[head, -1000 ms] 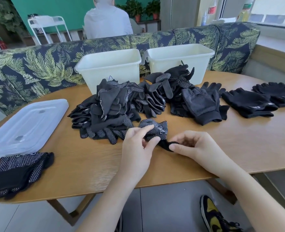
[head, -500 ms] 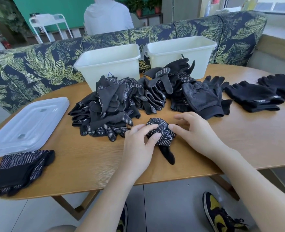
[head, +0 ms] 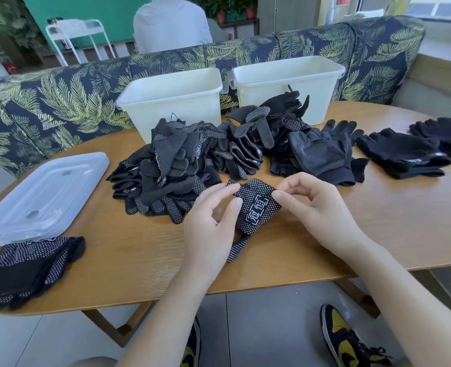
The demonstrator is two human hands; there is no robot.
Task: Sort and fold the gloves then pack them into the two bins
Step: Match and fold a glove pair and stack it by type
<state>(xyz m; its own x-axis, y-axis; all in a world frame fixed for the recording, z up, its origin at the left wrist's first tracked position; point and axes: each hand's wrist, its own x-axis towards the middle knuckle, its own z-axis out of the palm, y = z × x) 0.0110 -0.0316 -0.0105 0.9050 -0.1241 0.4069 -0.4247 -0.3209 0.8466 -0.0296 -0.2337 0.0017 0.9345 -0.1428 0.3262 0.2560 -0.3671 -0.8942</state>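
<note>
Black dotted glove point(head: 257, 207) is mid-fold, pinched at its top corners by left hand point(head: 209, 223) and right hand point(head: 316, 207); next, likely stacking it aside.

Leaf-print sofa point(head: 73, 102), green wall point(head: 100, 11), perhaps window point(head: 436, 7)

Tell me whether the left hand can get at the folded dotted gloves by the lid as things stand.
Probably not yet: the left hand is pinching the dotted glove together with the right hand. Nothing lies between it and the folded dotted gloves on the table.
</note>
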